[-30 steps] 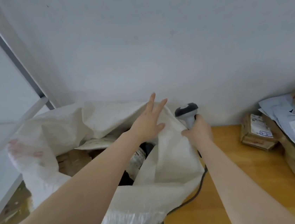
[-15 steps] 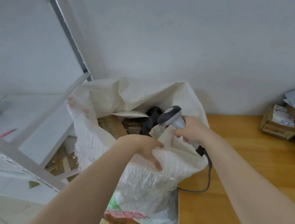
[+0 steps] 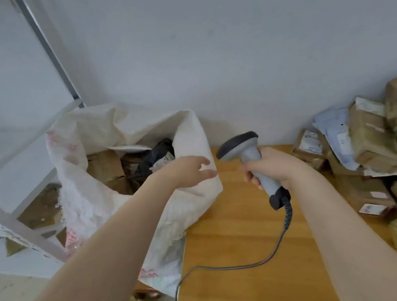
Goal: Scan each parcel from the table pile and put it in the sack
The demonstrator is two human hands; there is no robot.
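Sack [image 3: 192, 193] beside empty, loose-fingered left hand [image 3: 190, 171], right hand [image 3: 272, 166] gripping scanner [image 3: 247, 149]

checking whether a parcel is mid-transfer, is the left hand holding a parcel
No, the left hand is empty, fingers loosely extended in front of the sack; only the right hand holds something, the scanner.

Left hand [image 3: 190, 171] extended, fingers [image 3: 207, 173] relaxed; right hand [image 3: 272, 166] in a curled grip
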